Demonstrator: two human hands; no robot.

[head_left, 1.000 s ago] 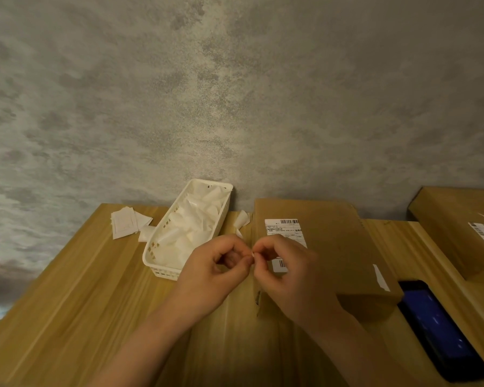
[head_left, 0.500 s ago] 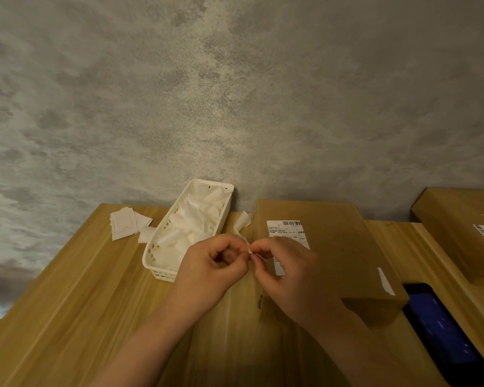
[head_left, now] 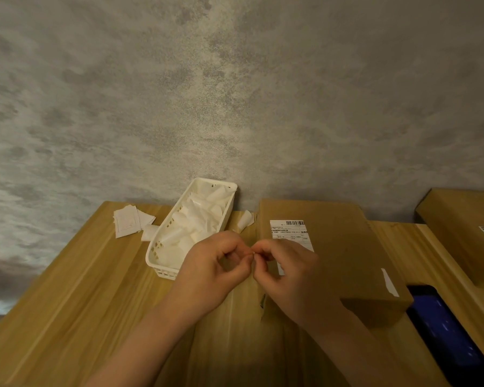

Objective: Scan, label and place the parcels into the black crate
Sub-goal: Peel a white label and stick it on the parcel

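Parcel on wooden table

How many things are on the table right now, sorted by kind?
Cardboard parcels: 2, one in the middle and one at the right edge
White basket: 1
Dark phone: 1
Loose white paper slips: 3 clusters, a stack, a piece beside the basket, a curled one
Total: 7

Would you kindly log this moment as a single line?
hands: left and right pinch a small white scrap together | parcel: on table, labelled | white basket: left of parcel
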